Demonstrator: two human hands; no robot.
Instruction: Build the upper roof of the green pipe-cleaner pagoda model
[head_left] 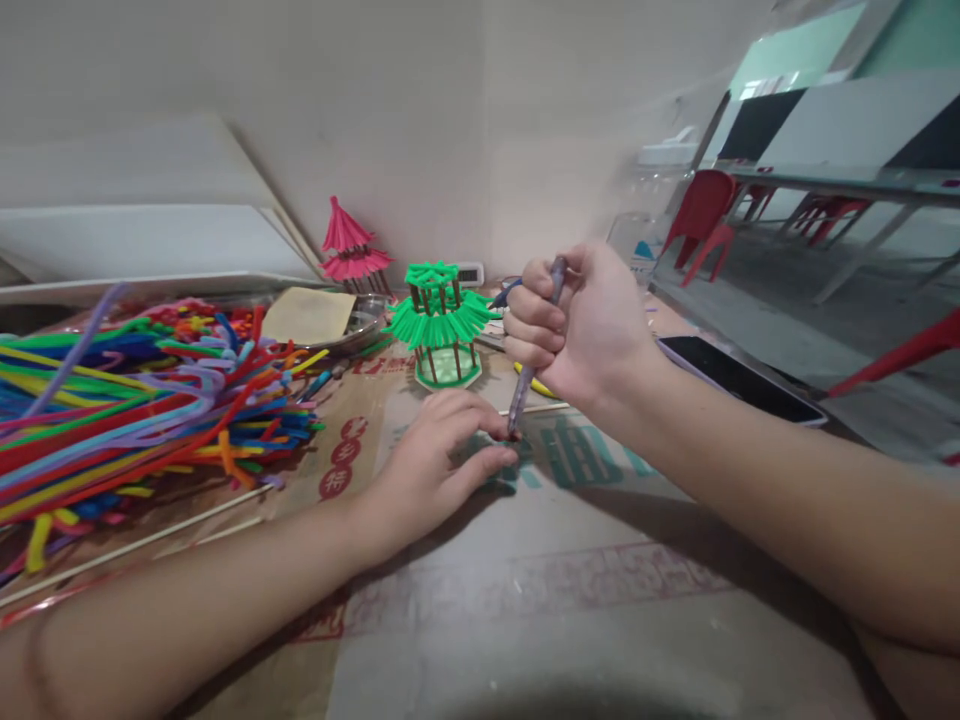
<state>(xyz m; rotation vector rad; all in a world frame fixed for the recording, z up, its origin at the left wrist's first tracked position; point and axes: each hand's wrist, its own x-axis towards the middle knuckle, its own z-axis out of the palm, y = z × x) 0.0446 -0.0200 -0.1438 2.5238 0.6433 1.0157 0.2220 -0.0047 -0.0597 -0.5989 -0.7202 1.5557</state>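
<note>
I saw the right hand (592,325) closed in a fist round a slim, translucent purple, pen-shaped tool (523,391), its tip down at a tiny dark piece (514,436) by the half-open left hand (446,440), whose hold on it I couldn't tell, near a bright green, tiered pagoda model (439,322)

Counter (480,630), left: heap of pipe cleaners (150,410) | Centre, behind left hand (442,450): pagoda model (442,325) | Farther back, left of it: second pagoda (349,245) | Right of right hand (592,320): phone (739,380)
</note>
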